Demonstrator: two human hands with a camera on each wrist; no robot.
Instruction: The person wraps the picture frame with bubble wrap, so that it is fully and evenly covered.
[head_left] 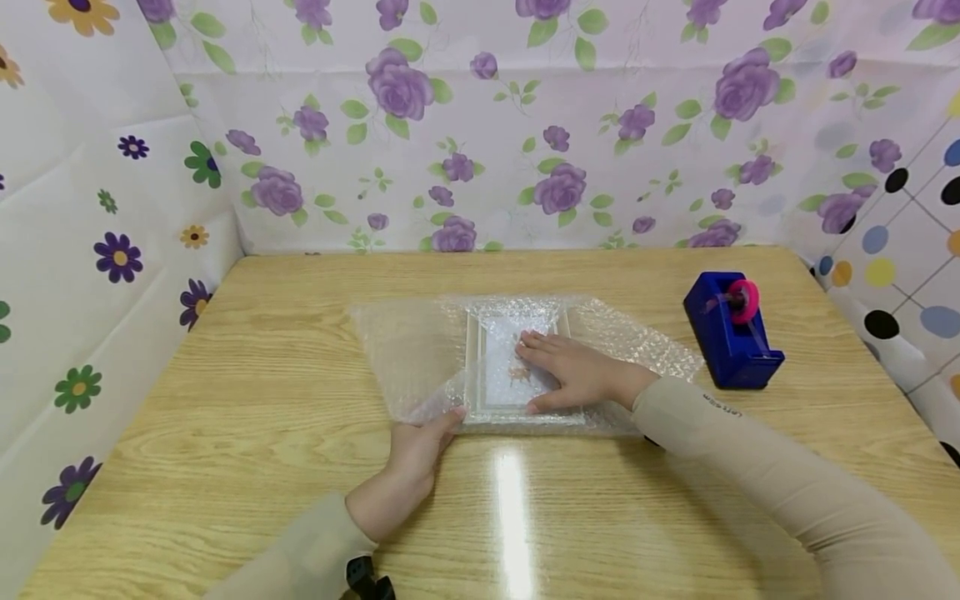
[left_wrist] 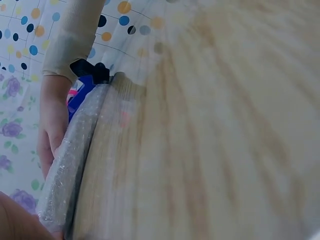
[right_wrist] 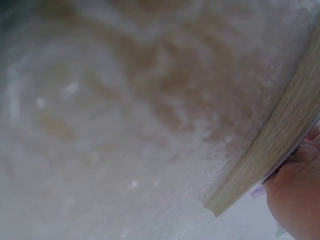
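A light-rimmed picture frame (head_left: 471, 358) lies on the table, with clear bubble wrap (head_left: 408, 350) over it and spreading out to both sides. My left hand (head_left: 411, 457) grips the wrap at the frame's near left corner, thumb on top and the other fingers mostly hidden. On the frame's face, my right hand (head_left: 573, 371) rests with its fingers extended and spread, pressing the wrap. The left wrist view has the wrapped edge (left_wrist: 75, 150) side-on, with the right hand (left_wrist: 52, 125) beyond it. Blurred bubble wrap (right_wrist: 125, 125) fills most of the right wrist view.
A blue tape dispenser (head_left: 731, 342) with a pink-cored roll stands on the right, just past the wrap's right end. The wooden table (head_left: 247, 392) meets flowered sheeting (head_left: 480, 150) at the back. Dotted sheeting (head_left: 907, 275) hangs on the right side.
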